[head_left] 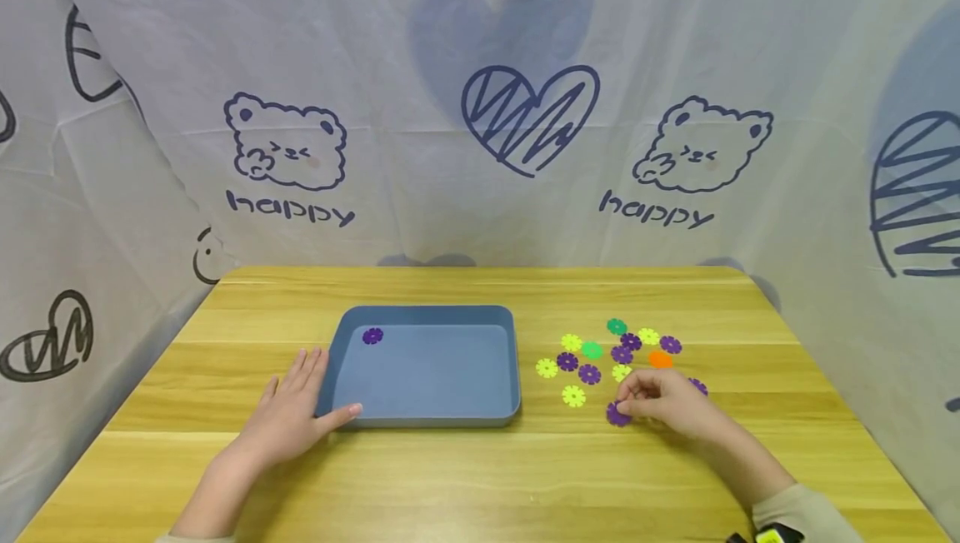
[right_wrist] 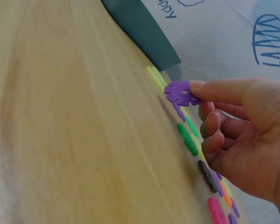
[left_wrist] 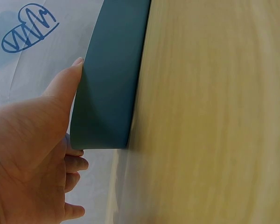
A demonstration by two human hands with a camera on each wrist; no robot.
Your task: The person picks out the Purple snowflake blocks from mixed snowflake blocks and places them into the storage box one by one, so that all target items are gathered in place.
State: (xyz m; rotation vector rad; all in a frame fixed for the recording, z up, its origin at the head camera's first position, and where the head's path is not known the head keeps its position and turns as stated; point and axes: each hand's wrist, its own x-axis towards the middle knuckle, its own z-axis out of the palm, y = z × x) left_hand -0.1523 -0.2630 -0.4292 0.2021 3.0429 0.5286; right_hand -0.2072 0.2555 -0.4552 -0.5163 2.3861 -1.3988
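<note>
Pale fabric backdrop (head_left: 390,35) fills the upper frame, printed with line-drawn bears, hearts and "happy". Below it, a wood-grain table (head_left: 450,485).

Blue-grey tray (head_left: 427,376) sits left of centre; one dark purple notched disc (head_left: 372,336) lies in its far left corner.

Left hand (head_left: 296,414) at the tray's near left corner: grip wide, fingers straight along the left side, thumb touching the near wall.

Right hand (head_left: 667,401), right of centre: grip narrow, thumb and fingers pinching a purple slotted disc (head_left: 615,415). Right wrist view shows that disc held near its edge, centre hole visible.

Around and beyond this hand, a loose scatter right of the tray: yellow-green discs (head_left: 573,396), further purple discs (head_left: 589,374), a bright green disc (head_left: 592,351), a darker green disc (head_left: 617,326), an orange disc (head_left: 661,359). Pink disc (right_wrist: 217,211) at the bottom edge of the right wrist view. Light sleeve (head_left: 806,514) at lower right.
</note>
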